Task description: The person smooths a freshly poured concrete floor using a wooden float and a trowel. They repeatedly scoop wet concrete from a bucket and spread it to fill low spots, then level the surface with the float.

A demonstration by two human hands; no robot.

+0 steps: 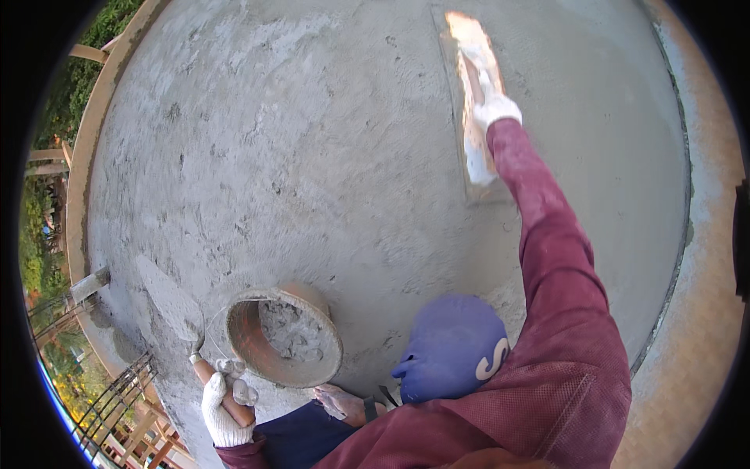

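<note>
My right hand (498,108), in a white glove, reaches far forward, closed around the handle of a long plastering float (478,152). The float lies flat against the grey cement surface (328,156); bright glare and motion blur hide part of it. At the lower left, my left hand (226,405), also gloved, grips the wooden handle of a pointed trowel (168,297). Its blade points up and left, low over the cement or touching it; I cannot tell which. Beside the trowel stands a round bucket (332,348) holding lumpy grey mortar (293,332), with a thin wire handle.
My blue-clad knee (449,344) and a sandalled foot (344,402) are close to the bucket. A raised border (86,156) edges the cement at left, with a short block (90,285) on it and rebar (117,399) below. A brown strip (711,195) borders the right side.
</note>
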